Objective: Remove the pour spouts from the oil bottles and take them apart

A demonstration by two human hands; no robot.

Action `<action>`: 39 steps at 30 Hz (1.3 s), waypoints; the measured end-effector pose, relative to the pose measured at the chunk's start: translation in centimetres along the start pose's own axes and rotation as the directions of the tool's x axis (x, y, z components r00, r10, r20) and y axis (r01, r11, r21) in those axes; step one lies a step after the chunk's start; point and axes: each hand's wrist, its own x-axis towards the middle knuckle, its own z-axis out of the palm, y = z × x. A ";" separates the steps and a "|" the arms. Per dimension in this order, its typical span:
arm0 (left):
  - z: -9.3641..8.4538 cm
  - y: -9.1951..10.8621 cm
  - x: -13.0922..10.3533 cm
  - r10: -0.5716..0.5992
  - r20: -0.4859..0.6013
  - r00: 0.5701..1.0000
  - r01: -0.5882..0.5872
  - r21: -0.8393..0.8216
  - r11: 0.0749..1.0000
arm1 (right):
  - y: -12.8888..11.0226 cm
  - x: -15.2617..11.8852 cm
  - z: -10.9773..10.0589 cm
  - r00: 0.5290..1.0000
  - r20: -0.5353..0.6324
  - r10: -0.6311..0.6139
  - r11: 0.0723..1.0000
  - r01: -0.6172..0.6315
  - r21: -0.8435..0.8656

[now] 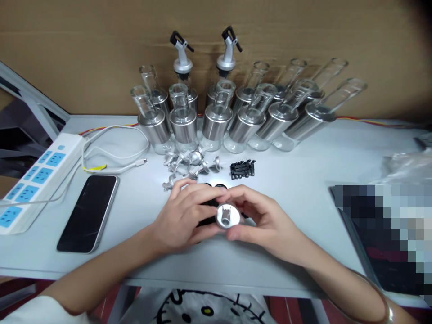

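Note:
Near the front middle of the table, my right hand (259,220) is closed round a silver spout piece (228,217), its round base turned up toward the camera. My left hand (184,213) reaches over black parts (208,211) beside that piece, fingers bent; whether it grips any of them is hidden. Just beyond my hands lies a pile of silver spout pieces (195,158), and to its right a small heap of black levers (242,169).
Several glass bottles with steel sleeves (184,128) stand along the back, two topped with pourers (227,56). A power strip (40,175), white cable (116,170) and phone (88,213) lie left. A dark flat object (357,234) and clear plastic (410,166) are right.

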 end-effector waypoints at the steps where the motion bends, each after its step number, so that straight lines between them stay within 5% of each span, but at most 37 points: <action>1: -0.1 -0.1 0.1 -0.004 -0.011 1.000 0.004 -0.011 1.000 | 0.0 0.1 -0.1 1.000 -0.026 0.004 1.000 -0.004 -0.011; 12: -0.4 0.1 0.3 0.015 0.158 0.987 -0.013 -0.016 1.000 | 0.8 0.0 0.3 0.991 -0.132 0.011 1.000 -0.013 -0.015; 39: -0.4 -0.2 0.4 -0.089 0.116 0.989 0.089 0.002 0.996 | 1.3 -0.4 0.1 0.985 -0.129 -0.116 0.984 0.096 -0.150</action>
